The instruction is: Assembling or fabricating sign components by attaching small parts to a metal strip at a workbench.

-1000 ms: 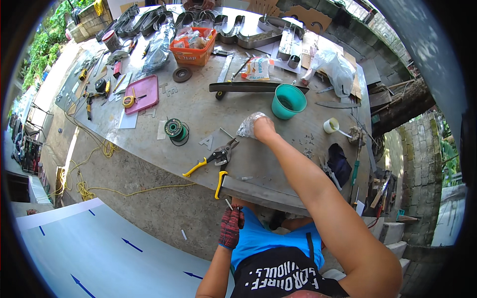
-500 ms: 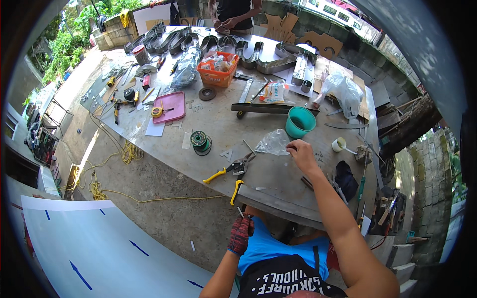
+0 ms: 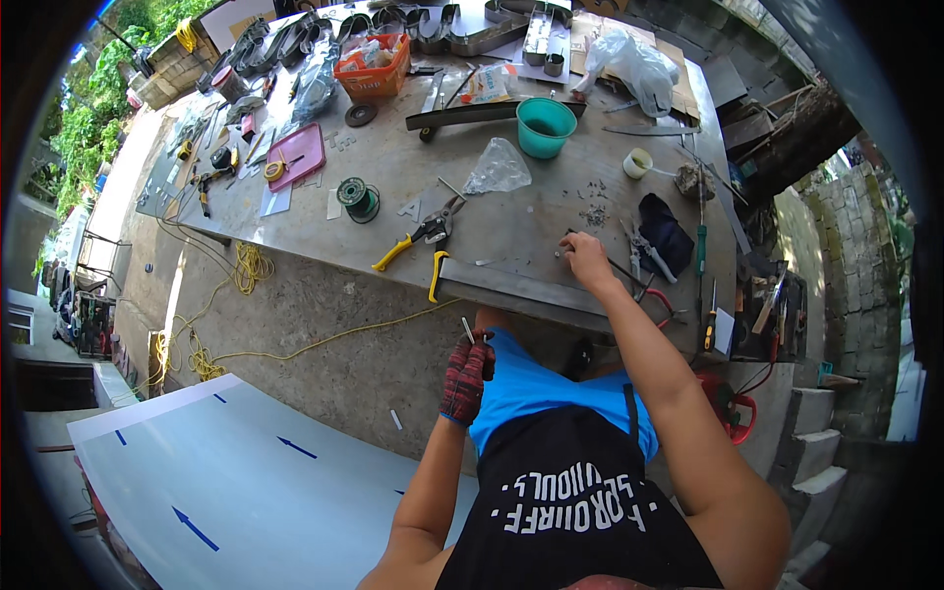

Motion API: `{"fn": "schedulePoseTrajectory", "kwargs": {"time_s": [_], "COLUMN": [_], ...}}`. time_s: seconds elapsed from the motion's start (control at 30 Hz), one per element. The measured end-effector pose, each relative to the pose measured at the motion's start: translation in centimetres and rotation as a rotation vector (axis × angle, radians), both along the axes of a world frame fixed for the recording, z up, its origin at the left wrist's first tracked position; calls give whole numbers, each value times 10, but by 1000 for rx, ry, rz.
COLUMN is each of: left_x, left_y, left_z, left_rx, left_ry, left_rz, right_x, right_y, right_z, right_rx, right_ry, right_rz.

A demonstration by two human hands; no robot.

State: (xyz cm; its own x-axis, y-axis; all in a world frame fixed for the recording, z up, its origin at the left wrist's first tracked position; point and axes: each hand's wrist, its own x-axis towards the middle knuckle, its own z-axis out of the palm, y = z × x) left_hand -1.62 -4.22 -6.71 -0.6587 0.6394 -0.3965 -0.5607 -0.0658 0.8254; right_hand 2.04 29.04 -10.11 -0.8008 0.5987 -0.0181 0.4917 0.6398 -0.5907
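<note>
now right hand (image 3: 588, 259) near bench edge (image 3: 521, 295); grip unclear.

An outdoor metalworking workshop, open to daylight. Long grey workbench (image 3: 531, 211) strewn with yellow-handled snips (image 3: 418, 239), a wire spool (image 3: 358, 197), an orange parts basket (image 3: 372, 67), a teal bucket (image 3: 546, 126) and bent metal letter shapes (image 3: 462, 28). Rough concrete floor (image 3: 324, 324) with a yellow cord (image 3: 246, 270), block walls (image 3: 846, 236) beside, greenery (image 3: 84, 123) beyond.

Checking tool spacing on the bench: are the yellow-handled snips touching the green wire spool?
Apart. The head view shows bare tabletop between the yellow-handled snips and the green wire spool.
</note>
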Motion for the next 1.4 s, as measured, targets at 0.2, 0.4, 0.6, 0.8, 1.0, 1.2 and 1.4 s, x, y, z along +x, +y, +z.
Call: {"fn": "schedulePoseTrajectory", "kwargs": {"time_s": [0.2, 0.4, 0.6, 0.8, 1.0, 1.2, 1.4], "left_x": [3, 27, 50, 68, 84, 94, 102], "left_y": [9, 35, 68, 75, 74, 76, 73], "left_z": [21, 29, 54, 63, 65, 73, 68], "left_rx": [35, -14, 39, 78, 33, 136, 194], "left_ry": [168, 176, 268, 394, 383, 428, 352], "left_rz": [-43, -67, -225, -413, -432, -401, -396], "right_x": [33, 109, 141, 165, 184, 191, 195], "right_y": [-1, -53, -114, -117, -119, -122, -123], "right_z": [31, 70, 106, 108, 113, 120, 127], "right_rx": [-469, -878, -924, -938, -982, -891, -941], "right_ry": [217, 384, 502, 603, 646, 650, 680], "right_rz": [-177, -125, -94, -109, -74, -31, -22]}}
